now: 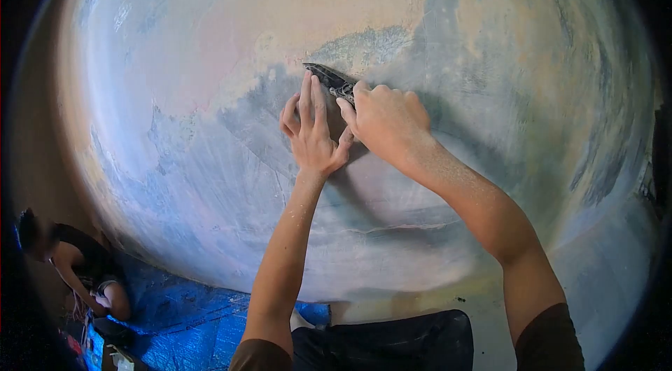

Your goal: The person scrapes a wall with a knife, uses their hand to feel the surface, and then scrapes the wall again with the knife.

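Note:
In the head view, my right hand point(388, 115) grips a dark, pointed knife-like tool point(330, 79) with a patterned handle. Its tip points up and left, against or very near a large painted surface point(210, 77) mottled in blue, grey, pink and yellow. My left hand point(313, 136) has its fingers stretched and apart, with two fingertips at the tool's blade. Pale dust covers my right forearm and knuckles. My right fingers hide most of the handle. Around the hands the paint has rough-edged grey-blue patches.
At the lower left another person point(80, 266) crouches low on a blue tarp point(189, 322). A small box point(119, 358) stands at the bottom left beside that person. My dark-clothed legs point(392, 343) are below my arms, close to the painted surface.

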The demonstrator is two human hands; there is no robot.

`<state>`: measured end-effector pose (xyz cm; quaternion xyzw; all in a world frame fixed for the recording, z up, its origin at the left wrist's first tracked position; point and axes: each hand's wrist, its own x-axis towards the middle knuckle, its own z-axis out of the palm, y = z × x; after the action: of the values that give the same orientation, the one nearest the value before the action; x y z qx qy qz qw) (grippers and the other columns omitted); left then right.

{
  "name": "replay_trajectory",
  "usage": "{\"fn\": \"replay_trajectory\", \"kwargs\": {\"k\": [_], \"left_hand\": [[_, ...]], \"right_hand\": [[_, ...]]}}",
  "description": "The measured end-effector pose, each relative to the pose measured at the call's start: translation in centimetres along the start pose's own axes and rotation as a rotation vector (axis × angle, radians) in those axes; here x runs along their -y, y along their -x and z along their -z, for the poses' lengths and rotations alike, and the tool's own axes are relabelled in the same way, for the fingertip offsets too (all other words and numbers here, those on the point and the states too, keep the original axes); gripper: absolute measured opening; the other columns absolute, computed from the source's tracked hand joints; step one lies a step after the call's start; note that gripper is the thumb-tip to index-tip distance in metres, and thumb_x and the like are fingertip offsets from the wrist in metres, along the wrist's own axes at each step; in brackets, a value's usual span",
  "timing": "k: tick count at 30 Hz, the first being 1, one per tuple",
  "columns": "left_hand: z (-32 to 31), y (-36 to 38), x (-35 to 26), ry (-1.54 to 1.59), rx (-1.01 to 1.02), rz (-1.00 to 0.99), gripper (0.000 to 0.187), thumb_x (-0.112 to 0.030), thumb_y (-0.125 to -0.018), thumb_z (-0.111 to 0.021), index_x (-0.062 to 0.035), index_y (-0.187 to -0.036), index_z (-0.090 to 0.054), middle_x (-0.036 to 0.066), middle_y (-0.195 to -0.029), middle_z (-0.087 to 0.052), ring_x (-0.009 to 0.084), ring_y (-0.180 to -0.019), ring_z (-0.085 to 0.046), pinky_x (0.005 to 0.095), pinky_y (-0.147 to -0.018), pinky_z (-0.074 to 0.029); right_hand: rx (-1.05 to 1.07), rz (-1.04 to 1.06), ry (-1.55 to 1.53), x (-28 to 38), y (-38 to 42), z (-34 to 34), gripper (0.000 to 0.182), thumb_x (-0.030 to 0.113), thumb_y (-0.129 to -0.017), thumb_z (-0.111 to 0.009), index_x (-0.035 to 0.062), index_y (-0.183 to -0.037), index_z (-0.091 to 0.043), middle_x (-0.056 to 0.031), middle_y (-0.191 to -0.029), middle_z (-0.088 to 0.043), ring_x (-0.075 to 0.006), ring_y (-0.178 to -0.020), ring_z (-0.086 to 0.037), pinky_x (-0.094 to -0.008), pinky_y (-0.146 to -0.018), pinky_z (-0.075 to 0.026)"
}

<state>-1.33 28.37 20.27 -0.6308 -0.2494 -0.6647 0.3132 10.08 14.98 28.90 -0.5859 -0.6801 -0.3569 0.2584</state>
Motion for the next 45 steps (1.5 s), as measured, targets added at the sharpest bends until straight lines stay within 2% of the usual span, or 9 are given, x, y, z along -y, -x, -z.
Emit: {"fn": "replay_trajectory", "kwargs": {"k": [16, 19, 22, 25, 28, 31, 37, 40, 45], "left_hand": [[0.0, -0.7, -0.4, -0.152, 0.107, 0.067, 0.091, -0.058, -0.088, -0.049, -0.0047, -0.16, -0.032, 0.004, -0.166, -0.036, 0.0305, -0.132, -0.033, 0.0447, -0.113, -0.011], [-0.1, -0.8, -0.5, -0.205, 0.115, 0.068, 0.093, -0.06, -0.087, -0.048, -0.0039, -0.16, -0.031, 0.005, -0.166, -0.035, 0.0311, -0.132, -0.032, 0.0444, -0.113, -0.012], [-0.3, -0.4, -0.2, -0.15, 0.059, 0.03, 0.096, -0.063, -0.087, -0.047, -0.003, -0.16, -0.031, 0.006, -0.166, -0.034, 0.0308, -0.13, -0.033, 0.044, -0.112, -0.014], [-0.3, 0.1, -0.2, -0.077, 0.027, 0.029, 0.097, -0.066, -0.088, -0.045, -0.0027, -0.16, -0.031, 0.007, -0.166, -0.034, 0.0304, -0.127, -0.036, 0.0433, -0.109, -0.017], [-0.3, 0.0, -0.2, -0.054, 0.019, 0.029, 0.096, -0.066, -0.088, -0.046, -0.0025, -0.16, -0.031, 0.008, -0.166, -0.034, 0.0299, -0.124, -0.038, 0.0436, -0.107, -0.019], [-0.2, -0.1, -0.3, -0.06, 0.024, 0.022, 0.095, -0.062, -0.087, -0.047, -0.0025, -0.16, -0.031, 0.008, -0.166, -0.034, 0.0298, -0.124, -0.038, 0.0442, -0.107, -0.019], [-0.1, -0.6, -0.5, -0.174, 0.081, 0.058, 0.093, -0.056, -0.085, -0.049, -0.0038, -0.16, -0.031, 0.004, -0.167, -0.033, 0.0296, -0.129, -0.036, 0.044, -0.11, -0.015], [-0.1, -0.8, -0.9, -0.217, 0.122, 0.093, 0.091, -0.052, -0.085, -0.049, -0.0041, -0.16, -0.031, 0.004, -0.166, -0.034, 0.0293, -0.132, -0.033, 0.0434, -0.111, -0.012], [-0.2, -1.0, -1.1, -0.237, 0.119, 0.102, 0.089, -0.047, -0.085, -0.049, -0.0035, -0.16, -0.031, 0.004, -0.166, -0.035, 0.0296, -0.134, -0.032, 0.0436, -0.113, -0.011]], "right_hand": [[-0.025, 0.011, 0.037, 0.2, -0.1, 0.7, 0.038, 0.037, -0.103, -0.054, 0.0025, -0.095, -0.069, -0.011, -0.079, -0.075, -0.0232, -0.072, -0.076, -0.0349, -0.062, -0.059], [-0.053, 0.016, -0.019, -0.1, -0.2, 0.0, 0.043, 0.039, -0.105, -0.05, 0.0008, -0.092, -0.065, -0.0175, -0.072, -0.072, -0.0317, -0.068, -0.075, -0.0424, -0.06, -0.059], [-0.035, 0.018, 0.028, 0.2, 0.0, 0.2, 0.038, 0.036, -0.103, -0.054, 0.0024, -0.093, -0.068, -0.0117, -0.078, -0.075, -0.0238, -0.071, -0.076, -0.0353, -0.06, -0.059], [-0.012, 0.025, -0.062, 0.0, 0.1, -0.2, 0.043, 0.039, -0.105, -0.05, 0.0004, -0.093, -0.065, -0.0175, -0.07, -0.071, -0.0331, -0.066, -0.074, -0.0442, -0.06, -0.059], [-0.016, 0.018, -0.065, 0.0, 0.2, -0.3, 0.042, 0.039, -0.105, -0.05, 0.0005, -0.093, -0.064, -0.0172, -0.068, -0.071, -0.0333, -0.065, -0.074, -0.0442, -0.059, -0.059], [-0.018, 0.013, -0.006, 0.2, 0.3, 0.2, 0.038, 0.036, -0.103, -0.054, 0.0012, -0.094, -0.067, -0.0128, -0.074, -0.074, -0.0251, -0.069, -0.076, -0.0362, -0.061, -0.06], [-0.077, 0.017, -0.022, 0.0, -0.1, -0.4, 0.04, 0.038, -0.105, -0.051, 0.0021, -0.092, -0.063, -0.0158, -0.067, -0.071, -0.0315, -0.064, -0.074, -0.0426, -0.058, -0.059], [-0.04, 0.001, 0.044, 0.1, -0.2, 0.0, 0.033, 0.033, -0.101, -0.057, 0.002, -0.094, -0.066, -0.0107, -0.076, -0.075, -0.0227, -0.071, -0.077, -0.034, -0.06, -0.059], [-0.082, 0.021, 0.124, 0.5, 0.0, -0.5, 0.03, 0.031, -0.1, -0.06, 0.0022, -0.093, -0.067, -0.0091, -0.075, -0.075, -0.0206, -0.071, -0.077, -0.032, -0.06, -0.059]]}}
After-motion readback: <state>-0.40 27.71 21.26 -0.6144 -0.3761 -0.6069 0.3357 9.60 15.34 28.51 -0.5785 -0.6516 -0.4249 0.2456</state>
